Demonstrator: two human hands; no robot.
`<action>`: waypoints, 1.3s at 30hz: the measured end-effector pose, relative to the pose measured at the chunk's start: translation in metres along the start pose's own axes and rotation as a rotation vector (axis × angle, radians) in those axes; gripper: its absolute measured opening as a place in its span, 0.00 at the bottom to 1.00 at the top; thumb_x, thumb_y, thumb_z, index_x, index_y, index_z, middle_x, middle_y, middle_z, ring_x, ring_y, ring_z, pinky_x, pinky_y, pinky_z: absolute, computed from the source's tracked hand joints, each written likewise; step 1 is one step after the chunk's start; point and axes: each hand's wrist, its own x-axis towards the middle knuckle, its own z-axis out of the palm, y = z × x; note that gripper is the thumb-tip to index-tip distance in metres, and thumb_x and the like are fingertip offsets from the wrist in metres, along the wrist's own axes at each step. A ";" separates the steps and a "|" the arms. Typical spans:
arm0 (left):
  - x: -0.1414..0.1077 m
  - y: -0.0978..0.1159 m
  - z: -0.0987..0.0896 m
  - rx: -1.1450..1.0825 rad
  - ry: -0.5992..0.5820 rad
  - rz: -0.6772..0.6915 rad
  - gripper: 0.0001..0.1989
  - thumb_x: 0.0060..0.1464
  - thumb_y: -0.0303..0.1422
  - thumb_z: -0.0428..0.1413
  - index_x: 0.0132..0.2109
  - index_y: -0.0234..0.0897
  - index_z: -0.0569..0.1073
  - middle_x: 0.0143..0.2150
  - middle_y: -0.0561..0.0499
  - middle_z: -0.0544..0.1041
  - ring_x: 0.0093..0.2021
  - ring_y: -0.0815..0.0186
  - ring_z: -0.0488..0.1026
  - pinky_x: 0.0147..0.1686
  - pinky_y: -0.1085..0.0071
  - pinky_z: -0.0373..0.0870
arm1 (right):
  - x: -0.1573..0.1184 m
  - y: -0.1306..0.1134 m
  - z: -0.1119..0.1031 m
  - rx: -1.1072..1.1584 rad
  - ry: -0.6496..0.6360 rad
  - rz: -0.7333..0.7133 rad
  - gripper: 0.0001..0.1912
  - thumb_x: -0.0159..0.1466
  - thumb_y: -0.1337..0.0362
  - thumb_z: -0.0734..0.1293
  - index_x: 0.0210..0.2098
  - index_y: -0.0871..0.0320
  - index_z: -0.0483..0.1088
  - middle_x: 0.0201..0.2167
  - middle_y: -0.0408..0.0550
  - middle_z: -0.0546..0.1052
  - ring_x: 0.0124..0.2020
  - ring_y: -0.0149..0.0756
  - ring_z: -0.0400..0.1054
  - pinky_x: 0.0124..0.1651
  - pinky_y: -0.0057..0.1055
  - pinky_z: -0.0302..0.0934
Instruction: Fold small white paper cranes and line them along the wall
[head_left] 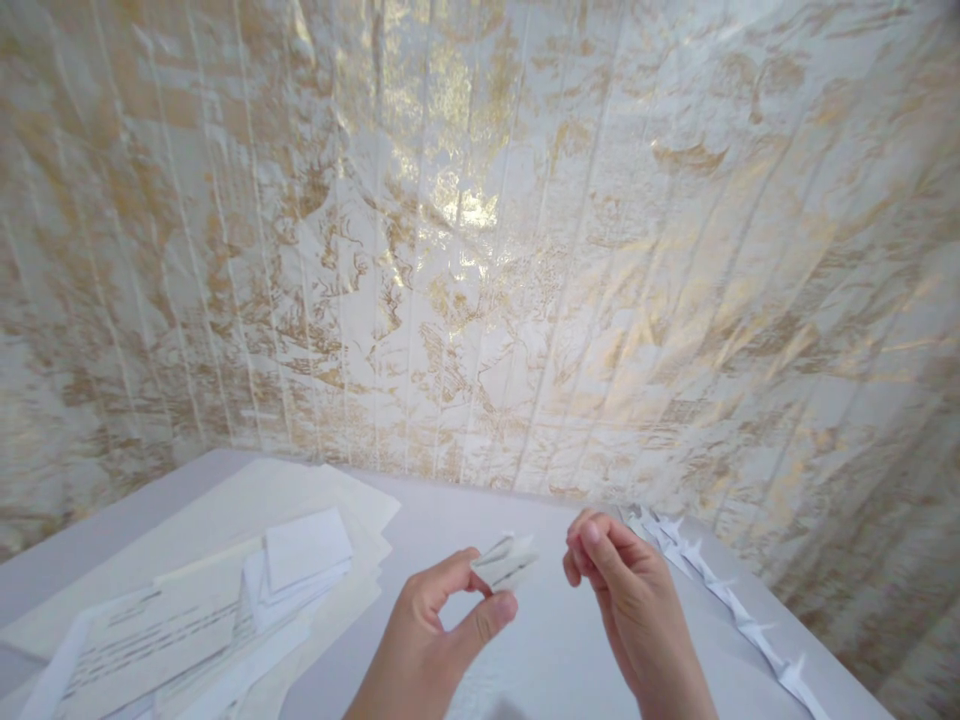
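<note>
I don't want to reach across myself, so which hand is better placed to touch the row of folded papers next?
Probably your right hand: it's nearer the row of folded papers, and no paper shows in its grip. Your left hand is farther off, pinching a small folded paper.

You have two hands in the lower middle of the frame: one left hand [442, 620] and one right hand [630, 595]. You can count one folded paper [506, 563] at lower centre. At lower left you have at least three large sheets [296, 488] and at least two small slips [309, 550]; overlap hides both totals. At lower right you have at least four spiky paper pieces [739, 612], too run together for an exact count. One table [450, 500] spans the bottom, one curtain [480, 350] the top.
</note>
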 end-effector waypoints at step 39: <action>-0.005 -0.084 0.029 0.365 -0.119 -0.043 0.22 0.62 0.34 0.49 0.62 0.40 0.57 0.46 0.50 0.76 0.40 0.65 0.75 0.45 0.70 0.69 | 0.028 0.031 -0.054 -1.357 -0.527 -0.279 0.07 0.63 0.73 0.67 0.33 0.54 0.71 0.35 0.42 0.76 0.42 0.36 0.67 0.43 0.28 0.61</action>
